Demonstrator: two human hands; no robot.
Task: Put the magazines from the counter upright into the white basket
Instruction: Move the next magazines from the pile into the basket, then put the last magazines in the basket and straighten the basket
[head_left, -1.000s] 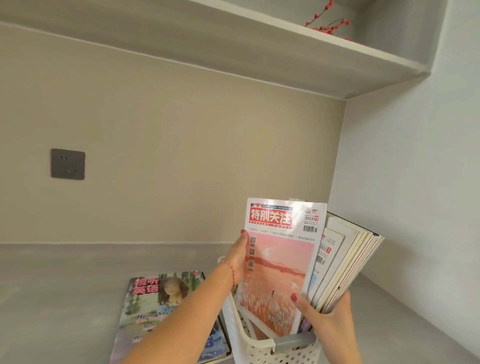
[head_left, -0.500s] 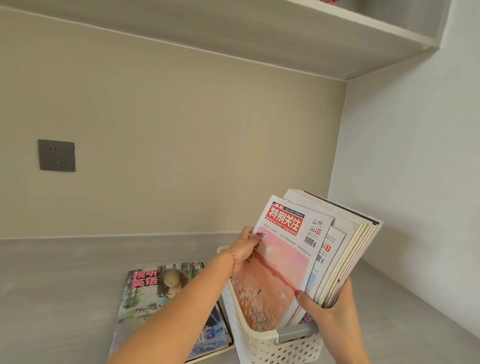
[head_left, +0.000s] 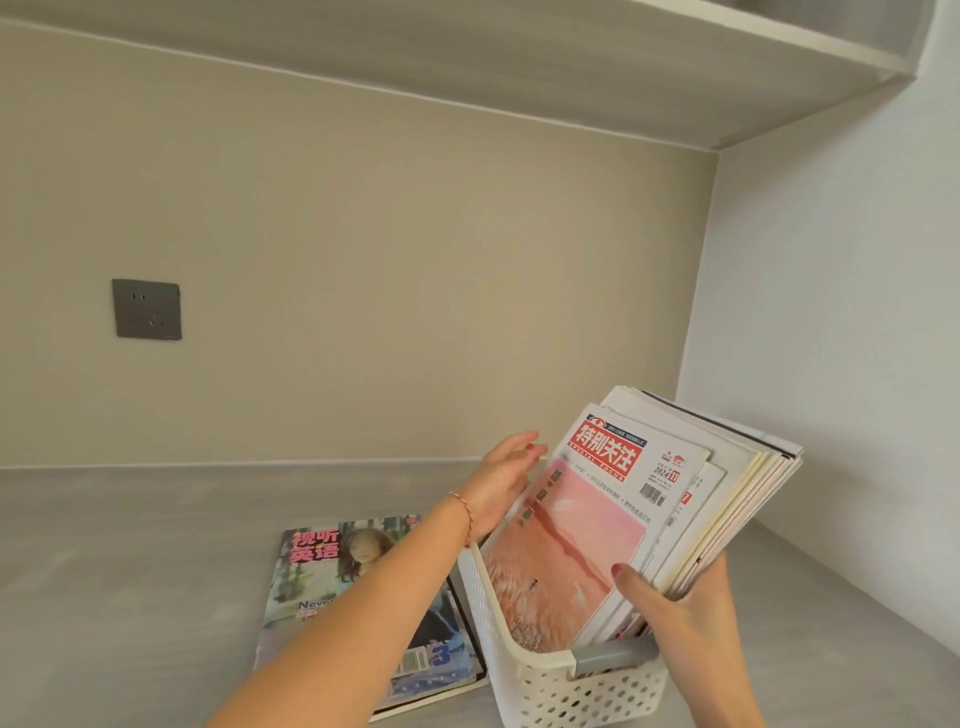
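Head view shows the pink magazine (head_left: 582, 540) leaning in the white basket (head_left: 524, 675); I'd nudge it upright against the stack (head_left: 727, 499) before letting go; the left hand (head_left: 501, 480) rests open-fingered at its left edge, seemingly touching; the right hand (head_left: 675, 603) grips the stack's lower edge; more magazines (head_left: 358, 587) lie flat on the counter (head_left: 130, 545) left of the basket.

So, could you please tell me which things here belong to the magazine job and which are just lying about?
Part of the job:
- white basket
- pink-cover magazine, in the basket
- bundle of magazines, gripped by the right hand
- magazines on the counter
- left hand, beside the pink cover

Just there:
- wall socket
- shelf
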